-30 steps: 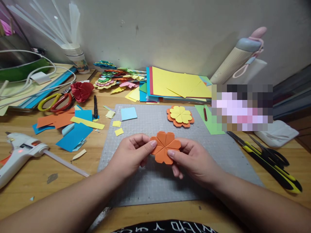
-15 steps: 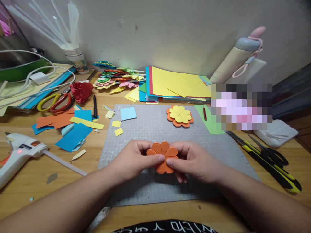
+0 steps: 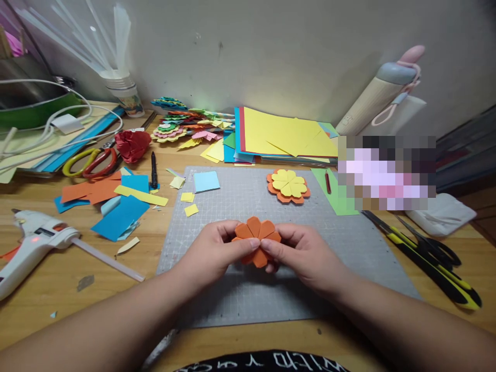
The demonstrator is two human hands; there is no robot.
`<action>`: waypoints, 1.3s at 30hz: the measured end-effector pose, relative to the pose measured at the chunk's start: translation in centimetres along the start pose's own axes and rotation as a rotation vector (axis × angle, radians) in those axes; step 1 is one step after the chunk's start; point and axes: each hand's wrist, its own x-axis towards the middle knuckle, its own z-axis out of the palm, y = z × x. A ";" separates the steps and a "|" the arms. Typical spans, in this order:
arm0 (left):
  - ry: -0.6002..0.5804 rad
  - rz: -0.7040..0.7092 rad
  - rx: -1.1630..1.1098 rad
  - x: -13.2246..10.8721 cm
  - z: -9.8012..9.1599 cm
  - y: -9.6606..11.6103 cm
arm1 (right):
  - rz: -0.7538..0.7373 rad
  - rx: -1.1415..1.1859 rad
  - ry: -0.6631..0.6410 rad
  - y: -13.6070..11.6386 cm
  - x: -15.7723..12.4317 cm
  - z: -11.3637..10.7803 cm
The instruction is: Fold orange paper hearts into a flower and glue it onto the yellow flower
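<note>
An orange paper flower (image 3: 253,228) with several folded petals is held up between both hands, above the grey cutting mat (image 3: 217,305). My left hand (image 3: 217,248) pinches its left side, the thumb pressed near the flower's centre. From the other side my right hand (image 3: 298,250) grips it, its thumb also close to the centre and the fingers mostly hidden behind the petals. Farther back on the mat lies a yellow flower (image 3: 289,183) on top of an orange one (image 3: 306,194).
Left are a glue gun (image 3: 34,243), paper scraps (image 3: 120,217), a black pen (image 3: 154,170) and scissors (image 3: 101,163). Coloured sheets (image 3: 287,132) and paper flowers (image 3: 174,129) lie at the back. A utility knife (image 3: 422,258) and black scissors (image 3: 437,248) lie right.
The orange flower has shifted slightly up and left and turned a little in my hands. My right thumb has moved up and left with it. Both hands still grip it.
</note>
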 end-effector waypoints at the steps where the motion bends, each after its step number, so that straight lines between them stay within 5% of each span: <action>1: -0.001 -0.006 0.008 0.0 -0.1 0.1 | 0.015 -0.008 -0.013 0.0 0.0 -0.1; 17: 0.182 -0.035 0.265 -0.2 0.0 0.2 | 0.105 -0.022 0.074 0.4 0.4 -0.5; 26: 0.106 -0.041 0.141 -0.1 0.1 0.0 | 0.106 0.046 0.039 0.3 0.3 -0.3; 32: 0.235 -0.029 0.048 0.0 0.3 0.3 | 0.158 0.033 -0.005 0.2 0.3 -0.5; 39: 0.236 -0.044 0.092 -0.1 0.4 0.5 | 0.184 0.018 0.013 0.3 0.1 -0.3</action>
